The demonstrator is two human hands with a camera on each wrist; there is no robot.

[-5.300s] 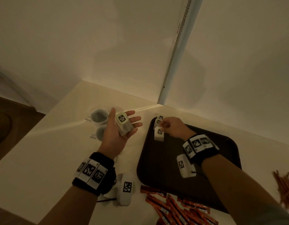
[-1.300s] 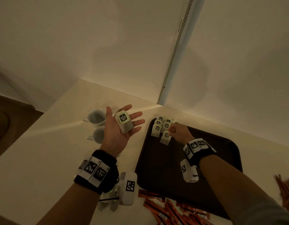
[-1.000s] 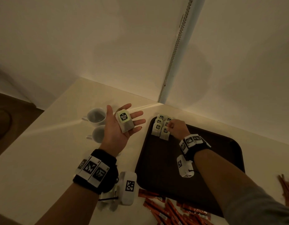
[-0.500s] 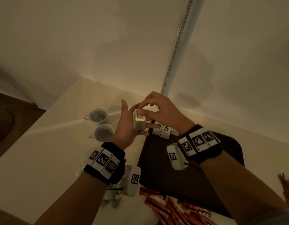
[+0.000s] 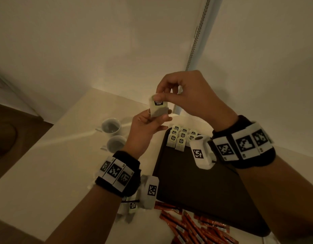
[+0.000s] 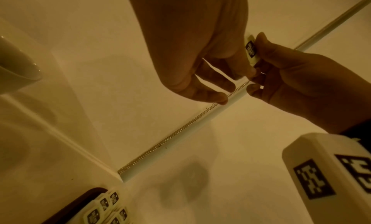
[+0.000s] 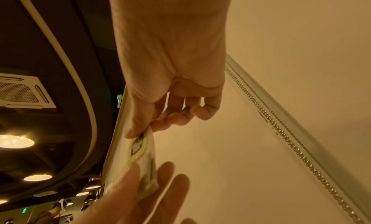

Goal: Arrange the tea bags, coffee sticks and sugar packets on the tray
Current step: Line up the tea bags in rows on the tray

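My right hand (image 5: 191,97) pinches the top edge of a tea bag (image 5: 157,107) at mid-frame, thumb and forefinger closed on it. My left hand (image 5: 145,131) grips its lower end from below. Just under them, more tea bags (image 5: 181,138) sit in rows on the dark tray (image 5: 196,187), whose upper left corner they fill.

The small pale tea bag packet (image 5: 157,107) held up carries a black label whose lower line reads "teas"; upper line unreadable.

Dark brown tray (image 5: 196,182), orange-red coffee sticks (image 5: 192,229)
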